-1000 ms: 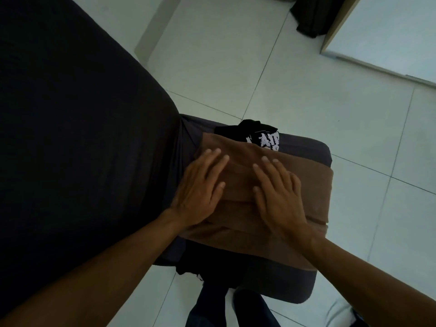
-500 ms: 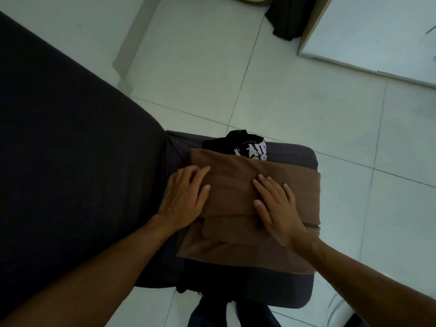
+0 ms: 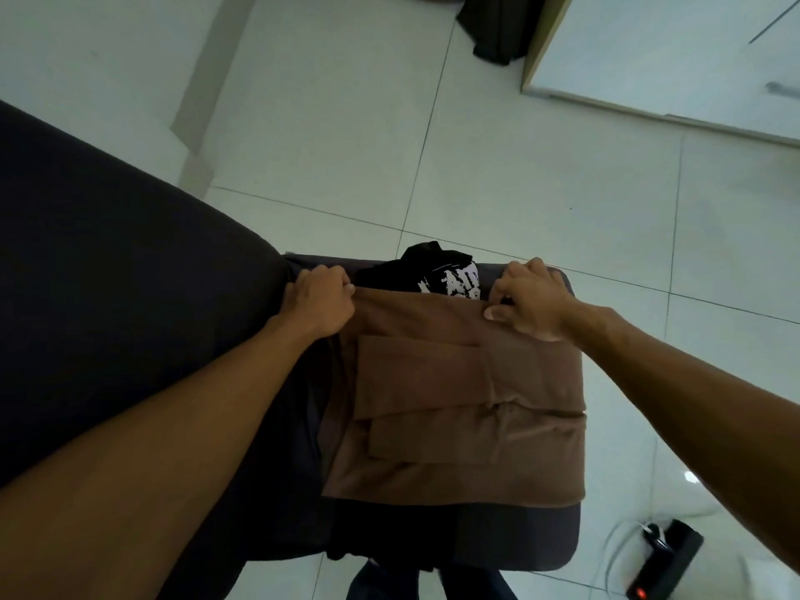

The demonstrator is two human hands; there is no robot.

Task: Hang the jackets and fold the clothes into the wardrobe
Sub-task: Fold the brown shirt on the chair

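Note:
A brown garment [image 3: 454, 409], partly folded with its layers stacked, lies flat on a dark grey padded seat [image 3: 498, 539]. My left hand [image 3: 318, 300] pinches its far left corner. At the far right corner my right hand [image 3: 526, 300] grips the cloth's edge. A black garment with white print [image 3: 437, 272] pokes out from under the brown one at the far edge. Another dark piece of clothing [image 3: 493, 26] lies on the floor by the wardrobe [image 3: 666, 58] at the top right.
A large dark sofa arm or cushion [image 3: 108, 275] fills the left side. White floor tiles [image 3: 476, 145] surround the seat. A black power strip with a red light [image 3: 662, 565] and a white cable [image 3: 614, 552] lie on the floor at the lower right.
Both hands have left the middle of the brown garment, where they lay flat, and moved outward to its far corners, where they now grip the edge. The camera view has shifted closer.

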